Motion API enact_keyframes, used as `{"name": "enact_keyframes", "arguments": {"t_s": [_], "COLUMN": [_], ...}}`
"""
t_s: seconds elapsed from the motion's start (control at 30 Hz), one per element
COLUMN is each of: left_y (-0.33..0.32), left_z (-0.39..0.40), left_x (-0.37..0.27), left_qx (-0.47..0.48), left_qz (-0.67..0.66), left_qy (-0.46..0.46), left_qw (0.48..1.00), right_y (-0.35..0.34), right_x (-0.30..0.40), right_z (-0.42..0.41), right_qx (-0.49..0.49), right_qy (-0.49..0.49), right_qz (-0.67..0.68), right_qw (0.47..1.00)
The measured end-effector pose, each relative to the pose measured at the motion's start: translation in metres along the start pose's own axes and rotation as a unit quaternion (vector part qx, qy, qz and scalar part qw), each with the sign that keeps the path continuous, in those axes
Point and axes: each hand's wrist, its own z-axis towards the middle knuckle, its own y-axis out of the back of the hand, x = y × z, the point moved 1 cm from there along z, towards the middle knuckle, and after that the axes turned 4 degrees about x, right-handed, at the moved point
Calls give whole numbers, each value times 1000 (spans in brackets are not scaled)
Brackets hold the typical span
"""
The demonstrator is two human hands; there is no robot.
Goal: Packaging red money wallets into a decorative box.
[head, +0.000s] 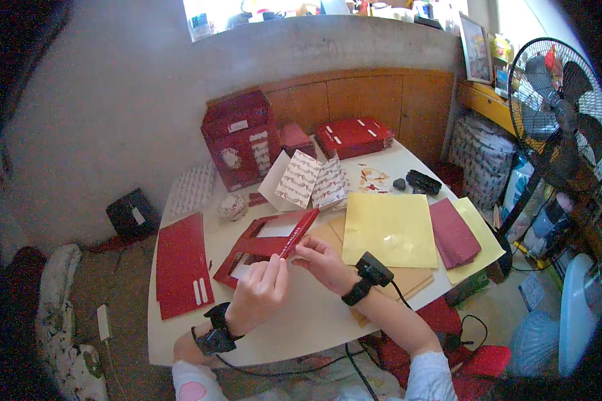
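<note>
A flat red cardboard box [266,244] with cut-out windows lies tilted on the table before me, its raised right side bearing white lettering. My left hand [262,286] pinches the near part of that lettered side. Bent fingers of my right hand [323,263] grip the same side a little farther up, close to the left fingertips. Both wrists wear black straps with small devices. To the left lie flat red card pieces [183,265] with two white strips. Behind the box stand white patterned cards [298,179] leaning in an open white box.
Yellow sheets [389,230] and dark red folded paper [454,233] lie at right, over tan envelopes [416,281]. Farther back are a large red box [243,145], stacked red boxes [353,135], a ribbon ball [232,207] and a black stapler-like object [424,182]. A fan [562,110] stands at right.
</note>
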Motion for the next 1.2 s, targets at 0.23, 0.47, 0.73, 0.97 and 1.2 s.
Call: {"name": "enact_keyframes", "arguments": {"t_s": [0.23, 0.47, 0.73, 0.97, 1.2], "left_y": [-1, -3, -2, -2, -6], "left_z": [0, 0, 1, 2, -2], "left_x": [0, 0, 0, -1, -1], "left_qx": [-5, -7, -8, -15, -12], "left_qz": [-6, -2, -8, -9, -1], "left_qy": [-10, -3, -6, -5, -6], "left_qw": [1000, 1000, 1000, 1000, 1000], "right_y": [-2, -1, -9, -13, -10], "right_x": [1, 0, 4, 6, 7], "right_z": [0, 0, 0, 0, 1], "right_qx": [1, -28, -52, -76, -91], "right_qy": [5, 2, 22, 47, 9], "right_qz": [1, -14, -110, -141, -199], "right_qw": [1000, 999, 992, 986, 976]}}
